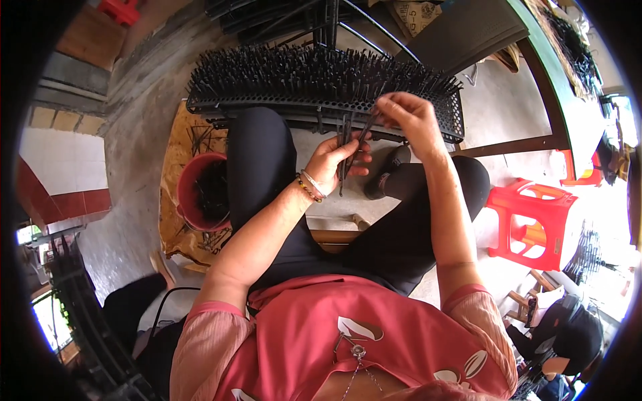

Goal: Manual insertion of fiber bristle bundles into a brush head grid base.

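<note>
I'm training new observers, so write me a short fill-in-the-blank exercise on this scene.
1. The left hand holds thin strips coloured ____.
2. A beaded bracelet is on the person's ____ wrist.
3. The nearest plastic stool is coloured ____.
4. The near rim of the rack is pierced by many small ____.

Missing words: black; left; red; holes.

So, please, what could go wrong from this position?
The left hand holds several thin black sticks with their ends free, so one might slip out.
The right hand is close to the crowded black rack; it might brush pieces standing there.
The red bucket stands right beside the left leg, so a knee movement could perhaps bump it.
</note>
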A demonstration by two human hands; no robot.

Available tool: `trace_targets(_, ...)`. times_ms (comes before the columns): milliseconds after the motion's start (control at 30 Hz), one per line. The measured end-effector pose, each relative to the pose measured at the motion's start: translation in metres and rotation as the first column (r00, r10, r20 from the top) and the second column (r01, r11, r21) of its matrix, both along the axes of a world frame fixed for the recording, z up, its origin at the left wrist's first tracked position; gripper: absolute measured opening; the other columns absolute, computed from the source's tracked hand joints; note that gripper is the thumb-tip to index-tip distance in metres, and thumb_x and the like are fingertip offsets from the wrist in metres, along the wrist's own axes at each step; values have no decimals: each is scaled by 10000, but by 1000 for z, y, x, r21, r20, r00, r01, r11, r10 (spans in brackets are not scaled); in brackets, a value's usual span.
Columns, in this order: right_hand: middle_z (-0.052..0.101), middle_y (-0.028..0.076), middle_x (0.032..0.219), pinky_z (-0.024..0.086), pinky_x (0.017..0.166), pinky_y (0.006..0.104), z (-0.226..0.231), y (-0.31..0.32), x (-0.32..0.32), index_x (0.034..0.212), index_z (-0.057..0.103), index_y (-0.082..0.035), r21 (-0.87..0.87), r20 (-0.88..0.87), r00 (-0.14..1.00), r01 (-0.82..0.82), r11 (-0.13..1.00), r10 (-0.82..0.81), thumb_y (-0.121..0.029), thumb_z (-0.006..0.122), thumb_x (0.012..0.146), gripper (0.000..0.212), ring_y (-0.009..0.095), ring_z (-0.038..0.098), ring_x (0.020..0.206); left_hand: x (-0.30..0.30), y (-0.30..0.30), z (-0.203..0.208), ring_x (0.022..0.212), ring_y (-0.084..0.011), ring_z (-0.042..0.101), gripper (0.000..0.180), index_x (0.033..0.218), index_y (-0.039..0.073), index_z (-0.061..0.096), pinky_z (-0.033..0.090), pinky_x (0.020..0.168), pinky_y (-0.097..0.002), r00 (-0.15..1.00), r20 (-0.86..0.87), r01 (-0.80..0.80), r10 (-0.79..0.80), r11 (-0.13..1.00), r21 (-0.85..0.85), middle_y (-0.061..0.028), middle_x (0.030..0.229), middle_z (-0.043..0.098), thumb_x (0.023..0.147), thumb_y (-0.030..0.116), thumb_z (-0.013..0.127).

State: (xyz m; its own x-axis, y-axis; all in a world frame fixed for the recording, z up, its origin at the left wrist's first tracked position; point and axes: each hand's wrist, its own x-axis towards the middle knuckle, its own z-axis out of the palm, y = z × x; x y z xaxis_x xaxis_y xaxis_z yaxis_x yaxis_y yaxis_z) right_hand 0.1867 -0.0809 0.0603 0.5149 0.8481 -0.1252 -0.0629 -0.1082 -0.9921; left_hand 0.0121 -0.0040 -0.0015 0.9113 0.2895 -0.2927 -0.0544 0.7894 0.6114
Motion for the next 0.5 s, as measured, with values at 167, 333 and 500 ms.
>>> trace_targets(167, 653, 38, 793, 461, 656, 207, 6, 10, 10, 931, 643, 9, 244, 116, 964, 205, 948, -239, -134, 616, 870, 159, 74, 582, 698, 0, 1, 1, 864, -149, 611, 292, 1174, 40, 545, 536, 646, -287, 998, -65, -2, 4, 999, 44, -43, 974, 609, 929, 186, 485)
trace_targets(333, 655, 30, 820, 473, 699, 199, -8, 24, 12, 960, 634, 28, 254, 250, 911, 264, 930, -327, -99, 628, 857, 164, 67, 592, 755, 0, 0, -1, 812, -117, 593, 290, 1170, 42, 550, 514, 613, -256, 997, -66, 35, -32, 998, 48, -23, 942, 607, 923, 182, 493)
trace_targets(500, 656, 30, 808, 467, 697, 192, -6, 29, 8, 952, 633, 25, 203, 439, 852, 216, 955, -286, -109, 621, 861, 162, 57, 592, 751, 0, -1, 1, 787, -102, 585, 292, 1172, 38, 547, 507, 605, -247, 996, -81, 32, -29, 999, 36, -7, 907, 599, 921, 180, 495)
